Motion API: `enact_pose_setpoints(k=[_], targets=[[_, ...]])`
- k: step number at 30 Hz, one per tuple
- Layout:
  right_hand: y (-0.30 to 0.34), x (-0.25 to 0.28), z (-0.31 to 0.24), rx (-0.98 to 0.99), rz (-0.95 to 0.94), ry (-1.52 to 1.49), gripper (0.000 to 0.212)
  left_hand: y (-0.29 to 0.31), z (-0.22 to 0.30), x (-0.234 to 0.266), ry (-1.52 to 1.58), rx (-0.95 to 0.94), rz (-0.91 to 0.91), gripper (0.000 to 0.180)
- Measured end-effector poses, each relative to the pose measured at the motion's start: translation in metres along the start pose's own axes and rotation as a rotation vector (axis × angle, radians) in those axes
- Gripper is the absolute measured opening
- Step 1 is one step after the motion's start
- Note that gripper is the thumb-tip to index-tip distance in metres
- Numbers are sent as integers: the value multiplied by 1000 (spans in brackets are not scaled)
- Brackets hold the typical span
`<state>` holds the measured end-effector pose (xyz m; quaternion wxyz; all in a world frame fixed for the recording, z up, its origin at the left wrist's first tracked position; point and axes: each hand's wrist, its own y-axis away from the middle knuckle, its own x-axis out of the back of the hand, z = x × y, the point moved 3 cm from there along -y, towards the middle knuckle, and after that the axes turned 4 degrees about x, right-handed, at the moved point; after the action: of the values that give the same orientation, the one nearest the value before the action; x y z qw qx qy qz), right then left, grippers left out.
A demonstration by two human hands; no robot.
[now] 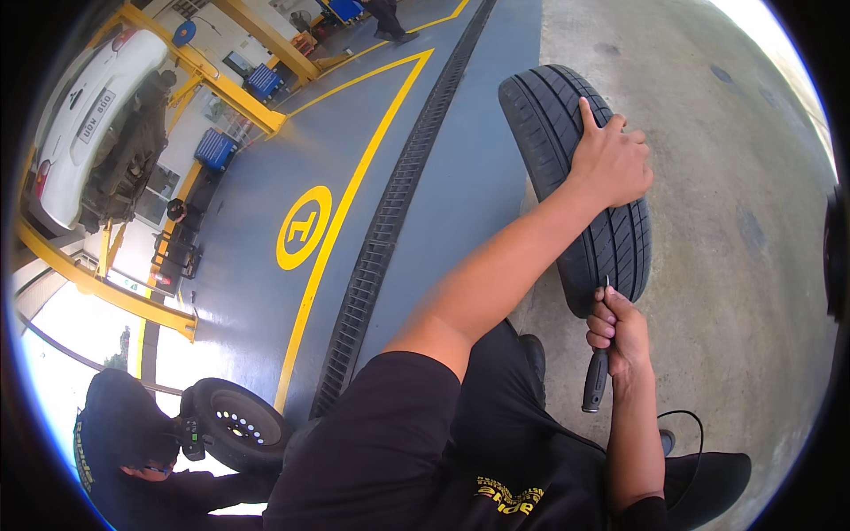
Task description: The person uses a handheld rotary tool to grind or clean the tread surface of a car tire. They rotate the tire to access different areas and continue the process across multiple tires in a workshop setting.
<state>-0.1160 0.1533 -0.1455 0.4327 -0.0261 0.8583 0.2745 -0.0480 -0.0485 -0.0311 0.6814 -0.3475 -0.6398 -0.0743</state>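
Note:
A black tire point(540, 124) stands on its tread in front of me, tilted in the view, with long grooves running along it. My left hand point(611, 161) grips it near the top, index finger stretched over the tread and the other fingers curled at the right side. Lower down, my right hand point(617, 326) is closed round a screwdriver point(595, 382) with a dark grey handle. Its thin metal tip shows above my fingers, against the tread's lower part. Most of the shaft is hidden by the hand, and whether the tip enters the rubber I cannot tell.
A co-worker point(133, 442) in black is at the lower left beside a wheel point(239, 425). A floor drain grate point(381, 221) runs along the blue floor, next to a yellow line point(359, 190). A white car point(88, 124) is raised on a yellow lift point(106, 296). A thin black cable point(702, 434) curves near my right elbow.

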Motion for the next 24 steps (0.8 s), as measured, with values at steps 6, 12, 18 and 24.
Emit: enact_pose_setpoints(k=[6, 12, 18, 24], targets=[[46, 76, -183, 958, 215, 99, 29, 21, -3, -8, -58, 36, 132, 32], [96, 37, -174, 1021, 307, 142, 46, 17, 0, -6, -68, 45, 36, 34], [43, 9, -65, 335, 72, 813, 71, 16, 7, 13, 53, 70, -23, 36], [34, 6, -15, 20, 109, 995, 36, 13, 4, 5, 34, 58, 38, 37]])
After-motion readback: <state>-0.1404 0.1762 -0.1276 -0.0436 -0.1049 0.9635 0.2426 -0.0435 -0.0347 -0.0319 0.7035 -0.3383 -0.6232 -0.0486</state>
